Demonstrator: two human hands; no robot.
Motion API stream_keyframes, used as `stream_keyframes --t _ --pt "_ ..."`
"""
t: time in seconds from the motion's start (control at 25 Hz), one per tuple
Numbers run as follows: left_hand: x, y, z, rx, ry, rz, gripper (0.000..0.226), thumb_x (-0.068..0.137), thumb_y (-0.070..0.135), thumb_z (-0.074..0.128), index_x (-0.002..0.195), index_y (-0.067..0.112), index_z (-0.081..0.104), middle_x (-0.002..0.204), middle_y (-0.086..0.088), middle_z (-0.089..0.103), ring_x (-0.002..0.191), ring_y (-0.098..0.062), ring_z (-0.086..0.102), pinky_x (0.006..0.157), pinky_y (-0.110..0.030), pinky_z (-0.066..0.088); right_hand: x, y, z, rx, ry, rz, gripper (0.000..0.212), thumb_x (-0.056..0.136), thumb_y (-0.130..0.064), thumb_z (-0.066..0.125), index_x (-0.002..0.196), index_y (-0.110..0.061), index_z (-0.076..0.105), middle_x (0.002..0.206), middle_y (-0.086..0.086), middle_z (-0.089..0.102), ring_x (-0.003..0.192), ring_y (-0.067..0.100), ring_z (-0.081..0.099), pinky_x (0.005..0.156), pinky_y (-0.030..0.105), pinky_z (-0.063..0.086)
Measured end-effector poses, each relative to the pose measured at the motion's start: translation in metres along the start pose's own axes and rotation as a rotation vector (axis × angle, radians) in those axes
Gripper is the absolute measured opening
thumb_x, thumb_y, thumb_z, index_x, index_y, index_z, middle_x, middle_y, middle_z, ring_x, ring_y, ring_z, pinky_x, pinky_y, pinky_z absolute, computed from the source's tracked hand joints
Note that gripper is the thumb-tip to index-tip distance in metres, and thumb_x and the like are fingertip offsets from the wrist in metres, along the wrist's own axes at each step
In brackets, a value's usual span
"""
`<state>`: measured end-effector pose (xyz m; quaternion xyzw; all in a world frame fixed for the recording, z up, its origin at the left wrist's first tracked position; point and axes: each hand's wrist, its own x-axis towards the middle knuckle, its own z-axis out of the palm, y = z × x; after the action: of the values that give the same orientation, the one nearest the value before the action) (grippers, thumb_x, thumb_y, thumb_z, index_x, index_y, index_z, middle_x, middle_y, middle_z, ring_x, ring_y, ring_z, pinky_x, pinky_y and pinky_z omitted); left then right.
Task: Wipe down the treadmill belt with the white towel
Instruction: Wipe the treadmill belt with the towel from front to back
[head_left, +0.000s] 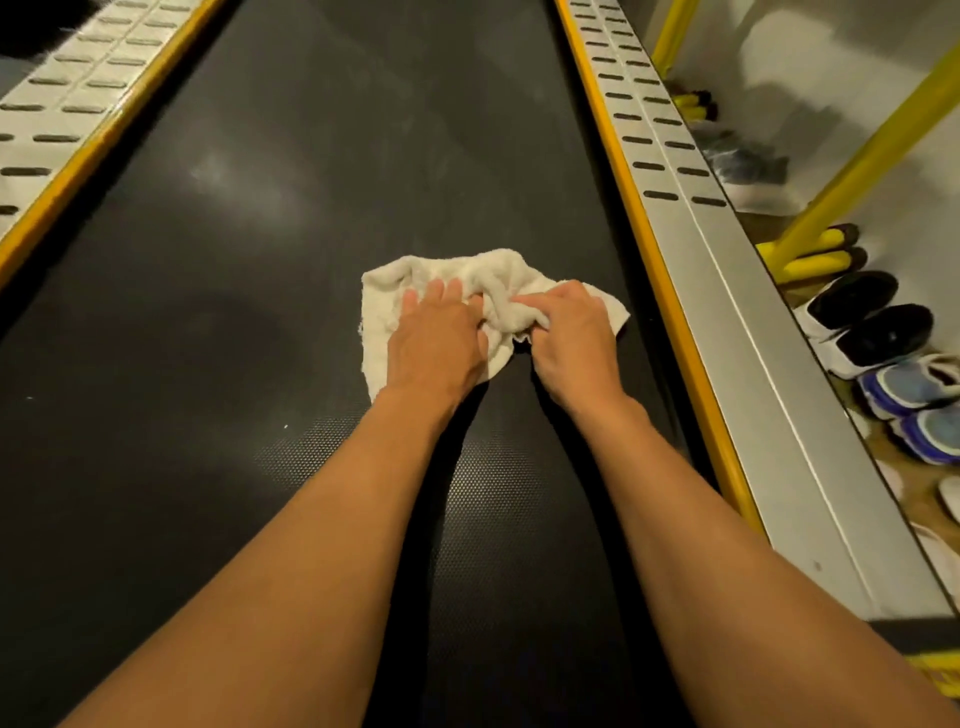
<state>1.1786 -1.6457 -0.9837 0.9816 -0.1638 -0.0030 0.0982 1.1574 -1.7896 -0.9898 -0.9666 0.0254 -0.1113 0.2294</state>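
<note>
Towel (483, 291) on belt (260, 260), shoes (878, 332) right.

The dark treadmill belt (260, 260) lies bare ahead of and to the left of the white towel (415, 275), giving open room; the right side rail (727, 291) runs close beside it, and the left side rail (67, 104) stands well apart

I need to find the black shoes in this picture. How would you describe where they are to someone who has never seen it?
Start at the dark treadmill belt and cross its right side rail to the floor beyond. A row of shoes lies there beside a yellow frame leg. The black shoes are black with white soles, just beyond the blue sneakers.
</note>
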Motion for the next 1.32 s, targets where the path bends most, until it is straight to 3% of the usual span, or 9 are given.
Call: stream_keyframes --t 0.16,0.36,0.52,0.72,0.88,1.04,1.16,1.32 --pt "-0.005 0.012 0.002 0.015 -0.032 0.126 0.042 0.096 0.021 0.035 0.136 0.014 0.047 0.142 -0.008 0.04 0.131 -0.03 0.033 0.115 -0.047 0.018 -0.026 0.028 -0.03 0.006 -0.032 0.0 0.037 0.09 -0.008 0.052 0.113 -0.031 0.069 0.104 0.004 0.058 0.097 0.02 0.052 0.082 0.022 0.035" --pt "-0.009 0.032 0.004 -0.001 -0.076 0.1 0.043 0.097 0.021 0.035 0.139 0.014 0.043 0.149 -0.011 0.033 0.137 -0.032 0.027 0.117 -0.048 0.014 -0.018 0.029 -0.025 0.004 -0.021 0.153 0.032 0.092 -0.007 0.053 0.117 -0.023 0.066 0.114 0.007 0.054 0.109 0.023 0.05 0.087 0.022 0.037" --pt "-0.01 0.027 0.003 0.039 -0.129 0.112 0.042 0.099 0.022 0.032 0.14 0.015 0.039 0.148 -0.013 0.033 0.137 -0.034 0.026 0.114 -0.051 0.019 -0.018 0.031 -0.04 0.099 -0.155 0.153 0.033 0.093 -0.008 0.052 0.121 -0.023 0.063 0.118 0.007 0.051 0.113 0.021 0.048 0.092 0.016 0.032" --pt "-0.042 0.043 -0.008 -0.015 -0.266 0.061 0.05 0.101 0.021 0.031 0.149 0.015 0.021 0.159 -0.012 0.012 0.146 -0.032 0.008 0.117 -0.05 0.008 -0.048 0.019 -0.06 0.111 -0.243 0.224 0.03 0.095 -0.01 0.053 0.12 -0.021 0.065 0.12 0.005 0.054 0.114 0.02 0.05 0.095 0.017 0.036" --pt "-0.065 0.058 -0.007 -0.01 -0.328 0.115 0.057 0.1 0.02 0.034 0.152 0.016 0.01 0.16 -0.011 -0.001 0.147 -0.031 -0.003 0.117 -0.049 -0.001 -0.085 0.027 -0.08 0.068 -0.293 0.261 0.029 0.093 -0.013 0.058 0.12 -0.023 0.065 0.115 0.0 0.052 0.109 0.014 0.049 0.089 0.009 0.033" --pt "-0.06 0.043 -0.012 -0.042 -0.307 0.011 0.061 0.1 0.013 0.033 0.153 0.019 0.003 0.16 -0.008 -0.009 0.147 -0.024 -0.01 0.12 -0.043 -0.003 -0.054 0.025 -0.07 0.017 -0.254 0.218 0.033 0.092 -0.006 0.056 0.12 -0.02 0.064 0.115 0.004 0.054 0.107 0.018 0.051 0.091 0.016 0.037" --pt "-0.068 0.034 -0.021 -0.057 -0.329 -0.059 0.064 0.098 0.01 0.035 0.153 0.016 0.001 0.16 -0.011 -0.011 0.147 -0.026 -0.013 0.12 -0.043 -0.005 -0.062 -0.002 -0.053 0.045 -0.237 0.157 0.034 0.089 -0.004 0.055 0.12 -0.017 0.064 0.112 0.009 0.056 0.103 0.023 0.05 0.087 0.028 0.043" --pt "-0.118 0.038 -0.037 0.008 -0.422 -0.006 0.069 0.097 0.007 0.034 0.151 0.013 -0.009 0.158 -0.014 -0.019 0.145 -0.03 -0.018 0.119 -0.048 -0.004 -0.105 -0.004 -0.076 0.043 -0.373 0.093 0.03 0.088 -0.008 0.061 0.116 -0.018 0.067 0.109 0.004 0.056 0.102 0.019 0.05 0.087 0.025 0.043"
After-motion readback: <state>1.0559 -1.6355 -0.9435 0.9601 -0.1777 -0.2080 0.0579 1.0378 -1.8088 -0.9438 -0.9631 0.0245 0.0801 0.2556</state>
